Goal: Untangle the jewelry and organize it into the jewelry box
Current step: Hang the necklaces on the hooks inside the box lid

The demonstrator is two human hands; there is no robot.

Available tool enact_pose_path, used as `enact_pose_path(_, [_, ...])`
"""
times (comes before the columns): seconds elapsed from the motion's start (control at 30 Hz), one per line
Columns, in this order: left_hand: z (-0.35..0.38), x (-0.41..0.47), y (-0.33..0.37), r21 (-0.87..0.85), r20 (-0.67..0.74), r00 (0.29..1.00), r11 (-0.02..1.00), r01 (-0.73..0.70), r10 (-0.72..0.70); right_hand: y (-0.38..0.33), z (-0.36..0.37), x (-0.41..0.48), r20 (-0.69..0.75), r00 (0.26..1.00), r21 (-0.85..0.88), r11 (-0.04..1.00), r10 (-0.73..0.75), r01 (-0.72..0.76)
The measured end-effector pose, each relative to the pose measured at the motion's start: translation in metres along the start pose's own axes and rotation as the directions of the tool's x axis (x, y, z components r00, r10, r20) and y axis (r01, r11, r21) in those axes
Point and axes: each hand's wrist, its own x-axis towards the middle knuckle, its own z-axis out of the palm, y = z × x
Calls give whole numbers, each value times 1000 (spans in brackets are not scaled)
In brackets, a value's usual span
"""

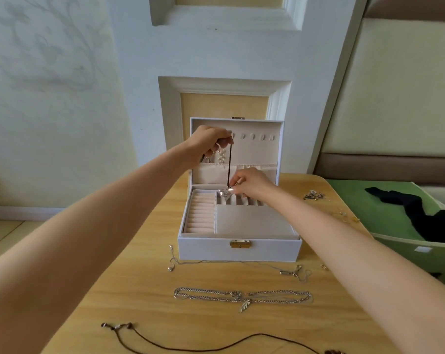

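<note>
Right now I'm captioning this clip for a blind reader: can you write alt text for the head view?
The left hand pinches a dark cord up at the lid of an open white jewelry box while the right hand holds its clear pendant above the tray. Silver chains lie on the wooden table in front.

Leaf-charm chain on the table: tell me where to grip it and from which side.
Probably pinch the chain at its left end loop, coming from above. It lies flat on the table, stretched left to right, and its strands bunch near the leaf charm mid-length, so an end should lift cleaner.
</note>
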Motion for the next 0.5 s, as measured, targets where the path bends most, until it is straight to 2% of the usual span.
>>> enact_pose_path(0.07, [0,5,-3,83,14,1000,996,-26,25,-3,-3,5,-28,1000,17,1000,-11,12])
enact_pose_path(0.13, [1,8,-5,151,37,998,987,-52,47,-9,-12,9,-99,995,253,967,-9,34])
enact_pose_path(0.2, [0,11,-7,189,31,998,980,-68,64,-15,-21,12,-86,996,407,912,-19,53])
enact_pose_path(0.27, [-2,14,-10,224,8,997,971,-83,83,-17,-27,14,-63,998,414,909,-26,49])
enact_pose_path(0.37, [-5,17,-15,272,15,996,958,-91,90,-19,-32,16,-103,995,407,912,-6,47])
enact_pose_path(0.43, [-7,15,-17,332,86,996,942,-56,29,-20,-34,18,-137,990,437,898,14,47])
enact_pose_path(0.5, [-6,12,-19,366,194,977,930,15,-92,-22,-35,19,-171,985,442,896,27,52])
